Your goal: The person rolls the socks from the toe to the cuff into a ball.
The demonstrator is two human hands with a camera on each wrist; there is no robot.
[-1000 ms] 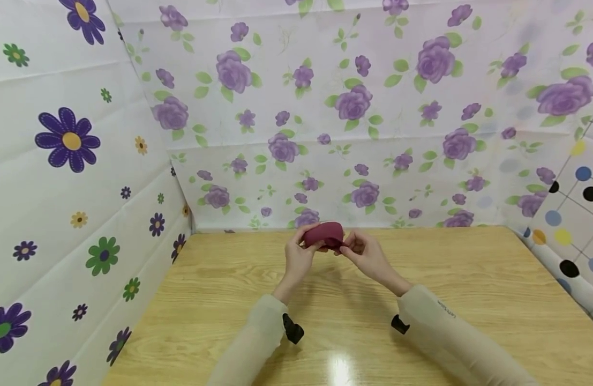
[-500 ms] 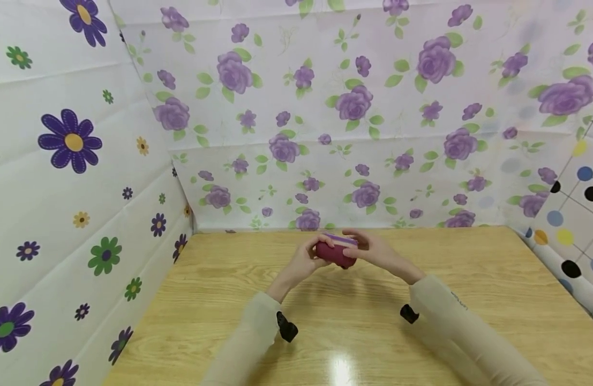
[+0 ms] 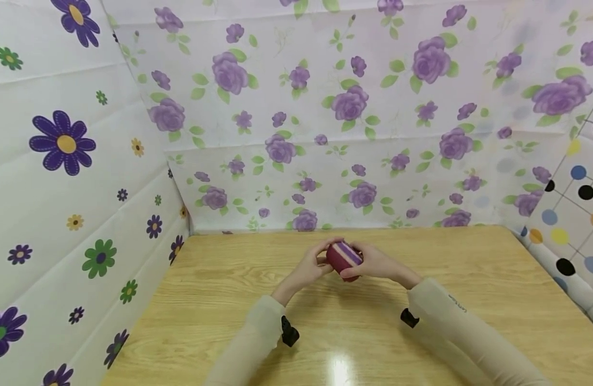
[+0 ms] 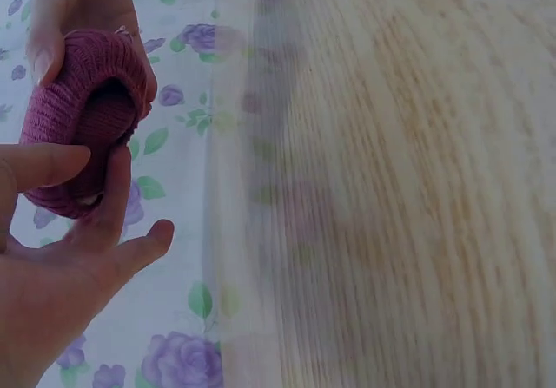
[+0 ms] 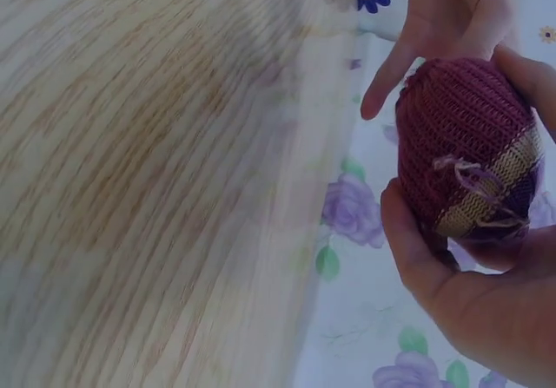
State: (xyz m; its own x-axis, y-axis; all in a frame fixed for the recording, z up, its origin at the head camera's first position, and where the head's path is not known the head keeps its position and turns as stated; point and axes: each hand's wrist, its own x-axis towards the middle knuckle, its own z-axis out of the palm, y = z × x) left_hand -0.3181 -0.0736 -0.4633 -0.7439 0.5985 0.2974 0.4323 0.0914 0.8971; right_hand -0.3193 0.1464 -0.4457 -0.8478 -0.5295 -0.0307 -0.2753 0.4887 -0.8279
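Note:
A rolled-up pair of knitted socks [image 3: 338, 261], maroon with cream and purple stripes, is held between both hands above the table. My right hand [image 3: 375, 261] grips its striped side, thumb in front and fingers behind. On the other side is my left hand [image 3: 312, 267], thumb and fingers around the maroon end. In the left wrist view the sock bundle [image 4: 52, 119] shows a dark opening with folded knit inside; one left finger reaches into it while another lies along the rim. Loose threads hang off the stripes of the sock bundle [image 5: 465, 119] in the right wrist view.
The wooden table [image 3: 229, 300] spreads beneath both forearms. Behind it hangs a white cloth [image 3: 286, 107] with purple roses. A daisy-printed cloth [image 3: 50, 203] closes the left side, and a dotted cloth [image 3: 571, 214] the right.
The sock bundle has been turned, so its cream and purple stripes now face up and right. Both hands have come slightly nearer, and the right hand has shifted from the fold to the striped side.

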